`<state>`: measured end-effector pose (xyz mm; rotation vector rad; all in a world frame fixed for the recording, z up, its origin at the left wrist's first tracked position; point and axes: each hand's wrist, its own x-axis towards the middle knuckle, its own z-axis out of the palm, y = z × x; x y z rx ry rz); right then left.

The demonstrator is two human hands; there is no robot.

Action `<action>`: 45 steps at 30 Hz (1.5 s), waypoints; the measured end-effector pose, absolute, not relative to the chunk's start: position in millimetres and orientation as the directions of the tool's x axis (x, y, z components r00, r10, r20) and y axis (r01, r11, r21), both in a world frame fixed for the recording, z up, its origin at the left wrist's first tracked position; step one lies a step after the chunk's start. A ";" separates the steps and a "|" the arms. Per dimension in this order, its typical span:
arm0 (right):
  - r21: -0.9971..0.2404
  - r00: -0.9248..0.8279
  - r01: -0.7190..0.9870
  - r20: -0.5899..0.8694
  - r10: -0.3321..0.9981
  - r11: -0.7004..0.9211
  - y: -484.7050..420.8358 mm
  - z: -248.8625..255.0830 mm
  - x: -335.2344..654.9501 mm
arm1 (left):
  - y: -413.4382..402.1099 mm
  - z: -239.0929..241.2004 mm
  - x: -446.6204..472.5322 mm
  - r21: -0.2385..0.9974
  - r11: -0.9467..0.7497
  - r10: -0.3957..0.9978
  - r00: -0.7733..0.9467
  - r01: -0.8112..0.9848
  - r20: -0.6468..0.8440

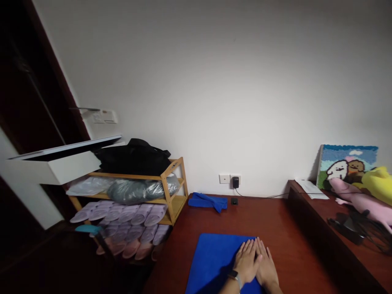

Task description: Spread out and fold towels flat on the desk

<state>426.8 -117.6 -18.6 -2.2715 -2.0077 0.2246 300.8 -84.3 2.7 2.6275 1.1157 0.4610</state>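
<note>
In the head view, I am looking down on a red-brown tabletop [294, 245] that is running up to a pale wall [214, 90]. A black adapter [235, 182] is sitting in a wall socket [224, 179], its cord [260, 197] trailing right. A smaller blue cloth [208, 201] is lying crumpled near the wall. To the left, a wooden rack [168, 196] is holding a black bag [134, 159] above rows of lilac and pink slippers [153, 214], with a white box [76, 165] jutting beside the bag. To the right, on a raised ledge [330, 200], a picture of cartoon dogs [349, 163] is leaning behind a pink plush toy [364, 204] and a yellow one.

The plush toys are running off the right edge, and I am not making out what the dark device [349, 228] and its tangled cables are. The lower left is sinking into shadow. Both forearms are being cut off at the bottom, and the hands are hiding part of the cloth's right edge.

That large blue cloth [211, 257] is lying spread on the table, its near end running out of view. It is looking plain, bright and mostly smooth, with straight edges. The left hand [246, 263], wearing a watch [234, 275], is resting flat on it, fingers straight and released. The right hand [266, 265] is lying alongside at the cloth's right edge, likewise flat and released, the left thumb crossing it.
</note>
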 end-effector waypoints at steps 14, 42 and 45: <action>-0.267 0.202 0.942 -0.029 0.979 -0.202 -118.8 -4.7 422.0 | -33.3 13.8 105.9 0.176 -0.359 0.933 0.353 0.917 0.066; -0.243 0.174 0.952 -0.065 0.983 -0.185 -150.4 -9.6 420.1 | -114.1 3.4 281.4 0.288 -0.649 0.760 0.616 0.704 0.208; -0.254 0.178 0.949 -0.051 0.983 -0.185 -149.3 -8.8 419.7 | -114.1 -0.2 273.9 0.290 -0.660 0.749 0.637 0.693 0.181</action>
